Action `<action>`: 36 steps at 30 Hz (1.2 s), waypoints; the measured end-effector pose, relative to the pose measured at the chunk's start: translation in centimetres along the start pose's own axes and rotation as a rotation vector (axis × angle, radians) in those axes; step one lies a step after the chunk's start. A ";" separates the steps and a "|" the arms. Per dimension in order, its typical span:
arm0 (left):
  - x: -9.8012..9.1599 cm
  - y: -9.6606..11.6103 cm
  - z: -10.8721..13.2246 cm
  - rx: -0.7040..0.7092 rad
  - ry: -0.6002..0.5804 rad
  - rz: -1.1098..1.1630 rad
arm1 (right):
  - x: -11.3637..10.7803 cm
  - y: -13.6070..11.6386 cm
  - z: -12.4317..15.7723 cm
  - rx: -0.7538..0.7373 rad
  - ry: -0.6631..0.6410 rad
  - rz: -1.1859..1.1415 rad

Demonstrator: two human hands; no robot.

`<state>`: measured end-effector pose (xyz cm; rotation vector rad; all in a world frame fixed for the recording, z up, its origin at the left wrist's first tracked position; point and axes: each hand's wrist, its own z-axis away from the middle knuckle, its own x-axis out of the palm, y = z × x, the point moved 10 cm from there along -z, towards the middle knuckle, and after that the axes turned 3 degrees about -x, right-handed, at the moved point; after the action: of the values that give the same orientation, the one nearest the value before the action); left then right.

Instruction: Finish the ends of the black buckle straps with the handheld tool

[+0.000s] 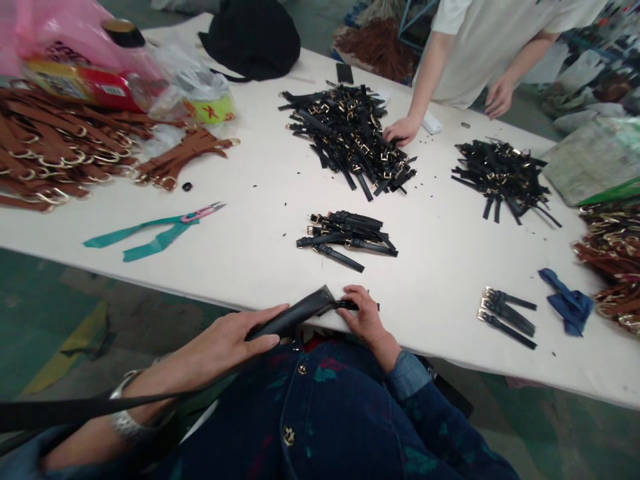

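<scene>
My left hand (227, 340) grips a long black tool or strap piece (295, 313) at the near table edge, fingers wrapped over it. My right hand (363, 317) rests at the edge beside its tip, fingers curled onto a short black strap (350, 305). Just beyond lies a small bundle of black buckled straps (347, 237). A large heap of black straps with gold buckles (350, 133) lies farther back.
Another person in a white shirt (480, 47) stands across the white table (250, 220), one hand (400, 130) on the big heap. Brown straps (55, 153) at left, pink snips on teal ribbon (165, 230), more black straps (503, 173), three straps (505, 313), blue cloth (567, 303).
</scene>
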<state>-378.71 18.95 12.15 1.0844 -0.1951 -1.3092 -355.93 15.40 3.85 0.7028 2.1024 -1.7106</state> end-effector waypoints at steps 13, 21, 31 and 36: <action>-0.8 -1.7 0.7 -0.029 0.035 0.066 | -0.2 0.1 0.0 0.012 0.013 -0.003; 0.0 1.0 -0.2 0.008 -0.003 0.019 | -0.4 -0.2 0.0 -0.025 0.047 -0.013; -0.6 1.4 -1.2 0.098 0.014 0.132 | -0.5 0.2 0.0 0.022 0.043 -0.007; -0.9 -1.2 1.4 -0.030 -0.007 0.082 | -0.4 0.3 0.1 0.011 0.043 0.003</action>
<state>-380.77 19.14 12.40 1.0359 -0.2226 -1.2394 -355.44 15.30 3.78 0.7526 2.1207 -1.7213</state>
